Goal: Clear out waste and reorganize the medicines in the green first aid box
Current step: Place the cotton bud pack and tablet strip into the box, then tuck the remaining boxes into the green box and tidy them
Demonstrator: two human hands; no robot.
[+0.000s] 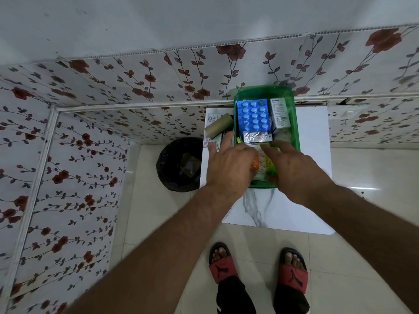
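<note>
The green first aid box (294, 123) stands on a white marble-patterned table (272, 209). In it lie a blue blister pack (253, 116), a silver foil strip (257, 137) and a white medicine carton (279, 112). My left hand (229, 166) hovers over the box's near left corner with fingers spread, partly hiding an orange-and-white packet (258, 164). My right hand (292, 168) rests over the near right part of the box, its fingers lying on a green-and-white packet (269, 165). Whether either hand grips a packet is hidden.
A cardboard tube (218, 126) lies on paper leaflets (210, 116) at the table's far left, outside the box. A black-lined waste bin (180, 164) stands on the floor left of the table. Floral walls close in left and behind. My sandalled feet (258, 268) are below.
</note>
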